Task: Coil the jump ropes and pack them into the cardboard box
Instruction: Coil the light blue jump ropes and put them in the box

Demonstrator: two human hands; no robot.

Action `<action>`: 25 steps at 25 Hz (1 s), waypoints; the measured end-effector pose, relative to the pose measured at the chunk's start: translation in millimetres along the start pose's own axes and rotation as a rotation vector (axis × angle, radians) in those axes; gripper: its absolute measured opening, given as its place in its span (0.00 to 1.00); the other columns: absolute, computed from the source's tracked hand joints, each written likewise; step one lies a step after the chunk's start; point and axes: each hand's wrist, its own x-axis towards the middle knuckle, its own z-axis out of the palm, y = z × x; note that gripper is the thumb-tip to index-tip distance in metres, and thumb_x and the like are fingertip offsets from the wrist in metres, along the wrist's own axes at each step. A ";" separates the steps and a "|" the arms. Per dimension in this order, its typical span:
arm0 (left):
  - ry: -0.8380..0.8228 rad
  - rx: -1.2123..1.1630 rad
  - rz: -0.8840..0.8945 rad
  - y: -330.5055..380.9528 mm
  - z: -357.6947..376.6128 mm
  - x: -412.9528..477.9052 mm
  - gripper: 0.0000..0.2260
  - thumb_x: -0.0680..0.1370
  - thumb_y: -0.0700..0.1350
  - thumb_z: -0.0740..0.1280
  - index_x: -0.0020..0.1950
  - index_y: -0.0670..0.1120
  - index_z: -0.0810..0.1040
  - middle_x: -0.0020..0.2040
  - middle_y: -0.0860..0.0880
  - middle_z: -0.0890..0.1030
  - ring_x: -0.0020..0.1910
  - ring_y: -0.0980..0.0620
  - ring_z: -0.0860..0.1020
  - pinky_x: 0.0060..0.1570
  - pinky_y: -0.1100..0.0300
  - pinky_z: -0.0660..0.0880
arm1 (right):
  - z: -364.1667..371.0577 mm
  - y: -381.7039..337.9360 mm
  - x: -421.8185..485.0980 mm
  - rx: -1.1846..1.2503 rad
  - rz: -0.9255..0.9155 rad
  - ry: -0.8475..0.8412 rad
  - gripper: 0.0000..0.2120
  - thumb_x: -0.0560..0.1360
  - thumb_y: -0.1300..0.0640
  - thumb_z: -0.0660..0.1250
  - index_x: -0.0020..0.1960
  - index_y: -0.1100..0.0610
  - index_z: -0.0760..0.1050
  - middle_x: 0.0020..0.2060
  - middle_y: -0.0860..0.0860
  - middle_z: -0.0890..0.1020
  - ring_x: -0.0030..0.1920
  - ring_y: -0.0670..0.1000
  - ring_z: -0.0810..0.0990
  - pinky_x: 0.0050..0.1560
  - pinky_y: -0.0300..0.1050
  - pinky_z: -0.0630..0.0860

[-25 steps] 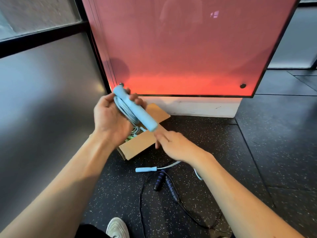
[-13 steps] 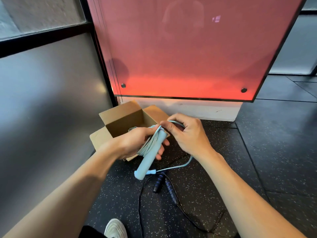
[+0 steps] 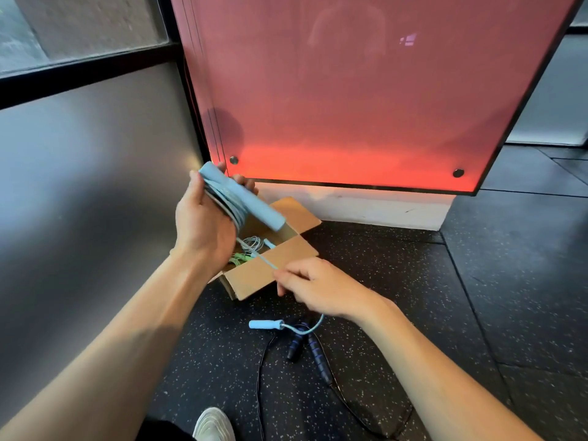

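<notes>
The cardboard box (image 3: 254,276) stands open on the floor beneath my hands, with what look like green and white ropes inside. Nearer me, the dark blue jump rope (image 3: 315,351) lies uncoiled. My left hand (image 3: 203,224) is wrapped around the light blue jump rope (image 3: 245,200), gripping its handle and coils. My right hand (image 3: 318,288) pinches the free cord. I'm mid-coil: the next move should lay another loop and draw in the loose handle (image 3: 265,324).
</notes>
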 end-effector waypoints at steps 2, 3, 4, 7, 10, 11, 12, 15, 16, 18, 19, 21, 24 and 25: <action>0.124 0.591 0.095 -5.5 -12.2 5.6 0.19 0.83 0.56 0.52 0.56 0.45 0.75 0.43 0.45 0.80 0.47 0.47 0.80 0.62 0.49 0.74 | -3.6 -6.4 -1.6 -0.009 -0.088 0.025 0.18 0.83 0.46 0.61 0.42 0.54 0.81 0.23 0.40 0.73 0.27 0.39 0.70 0.33 0.36 0.64; 0.108 0.981 0.111 -9.1 -16.7 4.9 0.20 0.82 0.57 0.52 0.54 0.45 0.77 0.45 0.45 0.82 0.48 0.46 0.81 0.60 0.50 0.75 | -6.8 -7.6 -1.6 -0.029 -0.135 0.079 0.17 0.82 0.46 0.62 0.42 0.53 0.82 0.24 0.41 0.74 0.28 0.40 0.70 0.33 0.38 0.64; 0.015 1.288 0.057 -13.0 -19.1 2.7 0.22 0.81 0.57 0.52 0.52 0.44 0.79 0.45 0.45 0.83 0.48 0.45 0.81 0.57 0.54 0.75 | -10.0 -7.0 -1.0 -0.053 -0.179 0.154 0.16 0.81 0.45 0.64 0.41 0.52 0.83 0.26 0.45 0.75 0.29 0.41 0.70 0.34 0.43 0.66; -0.310 1.524 -0.378 -25.8 -16.4 -10.1 0.24 0.84 0.57 0.52 0.50 0.40 0.79 0.41 0.46 0.84 0.42 0.47 0.82 0.50 0.60 0.77 | -21.4 6.9 0.4 -0.057 -0.237 0.412 0.12 0.74 0.42 0.73 0.37 0.48 0.83 0.26 0.47 0.78 0.28 0.42 0.69 0.32 0.44 0.67; -0.421 1.145 -0.760 -26.2 -5.1 -21.9 0.24 0.84 0.55 0.50 0.50 0.37 0.76 0.37 0.40 0.79 0.35 0.43 0.79 0.43 0.52 0.80 | -36.0 20.6 0.3 0.052 -0.225 0.571 0.19 0.65 0.36 0.77 0.33 0.51 0.81 0.25 0.45 0.76 0.28 0.41 0.69 0.31 0.41 0.66; -0.454 1.026 -0.827 -23.0 -3.4 -22.7 0.24 0.83 0.54 0.51 0.48 0.36 0.76 0.35 0.39 0.77 0.33 0.43 0.78 0.42 0.51 0.80 | -41.6 22.8 -0.6 0.100 -0.224 0.592 0.21 0.64 0.33 0.76 0.33 0.52 0.80 0.25 0.47 0.76 0.28 0.42 0.69 0.31 0.41 0.66; -0.490 0.898 -0.878 -18.1 0.9 -25.1 0.24 0.82 0.54 0.51 0.46 0.36 0.76 0.33 0.39 0.75 0.31 0.43 0.76 0.40 0.51 0.80 | -45.9 24.2 -1.4 0.137 -0.220 0.602 0.22 0.64 0.32 0.75 0.34 0.52 0.80 0.25 0.46 0.75 0.28 0.43 0.68 0.31 0.41 0.65; -0.502 0.472 -0.849 -5.9 6.9 -26.4 0.23 0.79 0.51 0.47 0.41 0.39 0.75 0.29 0.42 0.71 0.27 0.46 0.72 0.36 0.53 0.78 | -46.3 24.5 -1.3 0.092 -0.189 0.616 0.23 0.73 0.35 0.67 0.36 0.55 0.79 0.23 0.41 0.72 0.27 0.41 0.68 0.30 0.35 0.62; -0.487 0.319 -0.761 -2.5 8.8 -25.5 0.22 0.79 0.51 0.47 0.41 0.40 0.75 0.30 0.43 0.71 0.27 0.46 0.72 0.37 0.53 0.77 | -43.3 25.5 0.2 0.028 -0.159 0.598 0.24 0.76 0.36 0.64 0.36 0.55 0.79 0.23 0.41 0.72 0.27 0.41 0.70 0.29 0.35 0.62; -0.443 -0.007 -0.545 5.4 9.8 -19.8 0.17 0.77 0.51 0.51 0.45 0.41 0.73 0.33 0.45 0.72 0.31 0.48 0.73 0.43 0.54 0.76 | -36.0 25.0 2.9 -0.093 -0.029 0.465 0.27 0.81 0.36 0.57 0.37 0.54 0.78 0.24 0.43 0.75 0.27 0.41 0.73 0.32 0.37 0.66; -0.407 -0.160 -0.441 8.6 8.7 -16.7 0.15 0.78 0.50 0.53 0.48 0.41 0.73 0.36 0.46 0.73 0.35 0.48 0.73 0.48 0.54 0.75 | -32.0 24.9 3.8 -0.116 0.057 0.350 0.28 0.82 0.36 0.54 0.37 0.54 0.78 0.25 0.46 0.77 0.28 0.43 0.76 0.34 0.40 0.70; -0.281 -0.372 -0.254 12.6 4.5 -9.0 0.15 0.80 0.51 0.55 0.53 0.40 0.72 0.43 0.45 0.75 0.43 0.48 0.75 0.57 0.53 0.73 | -23.5 24.1 4.4 -0.111 0.195 0.117 0.29 0.83 0.36 0.51 0.38 0.54 0.77 0.28 0.50 0.80 0.28 0.47 0.80 0.39 0.45 0.77; 0.052 -0.227 -0.003 8.6 -3.8 2.9 0.15 0.84 0.53 0.55 0.58 0.42 0.72 0.48 0.43 0.78 0.52 0.44 0.78 0.59 0.50 0.76 | -11.2 16.6 3.0 -0.074 0.215 -0.105 0.27 0.82 0.37 0.54 0.38 0.54 0.77 0.26 0.49 0.78 0.27 0.49 0.78 0.43 0.48 0.77; 0.127 -0.067 0.049 4.7 -10.8 8.9 0.15 0.84 0.54 0.55 0.57 0.43 0.72 0.47 0.44 0.78 0.53 0.44 0.77 0.60 0.49 0.76 | -8.9 11.6 2.7 -0.066 0.161 -0.121 0.25 0.82 0.37 0.55 0.38 0.53 0.77 0.26 0.48 0.76 0.27 0.49 0.75 0.41 0.48 0.75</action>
